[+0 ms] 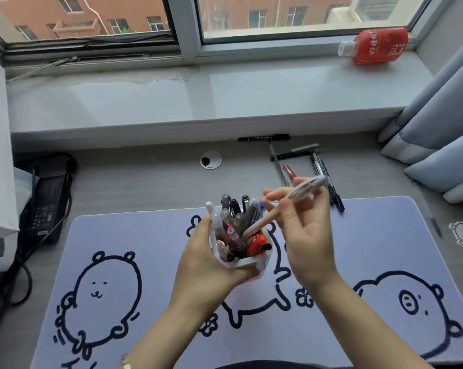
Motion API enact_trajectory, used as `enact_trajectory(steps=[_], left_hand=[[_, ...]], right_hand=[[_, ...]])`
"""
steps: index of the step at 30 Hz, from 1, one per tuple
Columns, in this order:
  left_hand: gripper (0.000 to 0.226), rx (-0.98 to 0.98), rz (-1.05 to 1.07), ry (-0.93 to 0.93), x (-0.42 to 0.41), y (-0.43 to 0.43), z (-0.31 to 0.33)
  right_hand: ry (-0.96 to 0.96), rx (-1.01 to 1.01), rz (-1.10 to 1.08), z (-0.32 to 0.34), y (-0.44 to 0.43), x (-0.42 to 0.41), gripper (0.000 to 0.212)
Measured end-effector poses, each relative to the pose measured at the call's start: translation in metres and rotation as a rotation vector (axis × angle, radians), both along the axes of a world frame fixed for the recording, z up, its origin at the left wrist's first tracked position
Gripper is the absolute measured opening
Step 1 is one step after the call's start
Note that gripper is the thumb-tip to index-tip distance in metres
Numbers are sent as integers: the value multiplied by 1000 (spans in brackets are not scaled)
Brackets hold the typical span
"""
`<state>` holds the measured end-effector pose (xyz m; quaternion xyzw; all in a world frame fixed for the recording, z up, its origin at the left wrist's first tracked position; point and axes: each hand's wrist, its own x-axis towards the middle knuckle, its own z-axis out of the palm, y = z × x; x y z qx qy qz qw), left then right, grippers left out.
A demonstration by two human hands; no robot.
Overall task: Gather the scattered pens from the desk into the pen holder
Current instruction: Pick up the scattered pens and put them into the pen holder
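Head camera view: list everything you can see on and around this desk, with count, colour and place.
pen holder: one, white, over the desk mat's middle.
pens in holder: many, black, red, clear, white.
held pen: one, pale pink and clear, lower end at holder's mouth.
loose pens: several, mostly black, one red, on desk behind mat's right half.
desk mat: one, lilac with dark bear drawings, front of desk.
bottle: one, red, lying on windowsill, right.
power adapter: one, black, desk's left edge.
cable grommet: one, silver, rear desk.
curtain: grey-blue, right.
left hand: grips pen holder.
right hand: pinches held pen.
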<state>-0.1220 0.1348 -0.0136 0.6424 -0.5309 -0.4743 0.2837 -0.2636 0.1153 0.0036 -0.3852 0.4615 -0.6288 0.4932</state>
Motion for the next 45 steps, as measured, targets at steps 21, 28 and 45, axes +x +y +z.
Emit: enact_trajectory(steps=[21, 28, 45], left_hand=[[75, -231, -88, -312, -6, -10, -2], [73, -11, -56, -177, -12, -26, -7], [76, -19, 8, -74, 8, -26, -8]], right_hand=[[1155, -137, 344, -2, 10, 8, 58], [584, 57, 521, 9, -45, -6, 51], [1167, 684, 148, -94, -114, -83, 21]])
